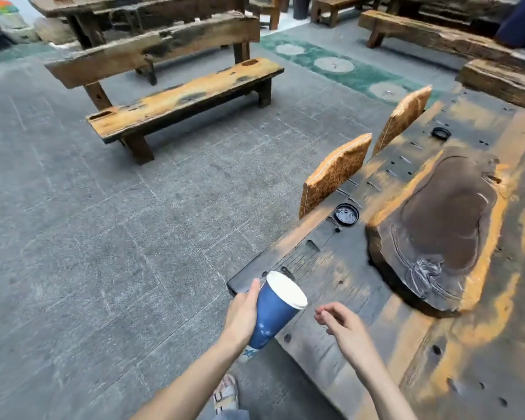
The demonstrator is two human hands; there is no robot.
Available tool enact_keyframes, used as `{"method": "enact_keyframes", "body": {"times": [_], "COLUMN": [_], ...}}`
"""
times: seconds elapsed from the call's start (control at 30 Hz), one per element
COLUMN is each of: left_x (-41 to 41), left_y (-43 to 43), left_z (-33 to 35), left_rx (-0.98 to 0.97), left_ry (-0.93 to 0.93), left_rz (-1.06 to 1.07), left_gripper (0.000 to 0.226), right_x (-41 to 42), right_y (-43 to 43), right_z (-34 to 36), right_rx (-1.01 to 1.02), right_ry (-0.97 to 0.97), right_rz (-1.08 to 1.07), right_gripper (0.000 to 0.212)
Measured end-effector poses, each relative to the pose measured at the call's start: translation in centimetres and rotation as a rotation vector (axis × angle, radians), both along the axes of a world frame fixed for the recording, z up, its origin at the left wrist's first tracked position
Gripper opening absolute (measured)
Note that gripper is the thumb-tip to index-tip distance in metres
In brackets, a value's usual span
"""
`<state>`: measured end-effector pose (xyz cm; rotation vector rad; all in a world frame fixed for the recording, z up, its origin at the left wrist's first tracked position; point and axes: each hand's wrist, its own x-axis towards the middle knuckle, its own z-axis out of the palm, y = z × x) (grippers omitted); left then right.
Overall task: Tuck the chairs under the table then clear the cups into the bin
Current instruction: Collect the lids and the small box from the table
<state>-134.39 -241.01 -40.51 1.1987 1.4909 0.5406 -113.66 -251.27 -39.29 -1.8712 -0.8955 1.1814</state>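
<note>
The 2 chairs [335,174] look already tucked against the surface [361,344]. The left hand [243,310] grips a tilted blue paper cup [275,310] above the surface corner. The right hand [343,324] is empty, fingers loosely curled. 2 black lids [346,214] lie on the surface, and no bin is in view.

One cup [275,310]. Two chairs: the near chair [335,174] and the far chair [402,119]. Two black lids on the single desk [482,344]: the near lid [346,214] and the far lid [441,133]. One slab [437,231].
</note>
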Motion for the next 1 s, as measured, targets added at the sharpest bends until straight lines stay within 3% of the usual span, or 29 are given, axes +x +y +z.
{"method": "enact_keyframes", "body": {"times": [0.1,0.27,0.57,0.8,0.9,1.0], "left_x": [-1.5,-0.9,4.2,9.6,12.1,13.5], "left_y": [3.7,8.5,15.2,21.6,24.9,27.4], "left_z": [0.8,0.8,1.2,2.8,3.1,3.1], "left_rx": [-0.02,-0.014,0.083,0.175,0.178,0.169], "left_ry": [-0.025,0.106,0.212,0.282,0.297,0.278], "left_rz": [-0.095,-0.194,-0.417,-0.648,-0.74,-0.866], "left_gripper": [0.08,0.079,0.082,0.092,0.088,0.084], "right_x": [-2.6,-5.2,-3.4,-0.4,1.2,2.1], "right_y": [1.8,3.5,9.8,18.4,21.5,22.9], "right_z": [0.0,-0.3,0.6,3.7,4.3,4.2], "right_rx": [0.014,0.038,0.183,0.251,0.278,0.297], "right_ry": [0.002,0.049,0.11,0.227,0.241,0.289], "right_rz": [-0.097,-0.224,-0.504,-0.478,-0.484,-0.544], "right_gripper": [0.014,0.015,0.021,0.025,0.043,0.046]}}
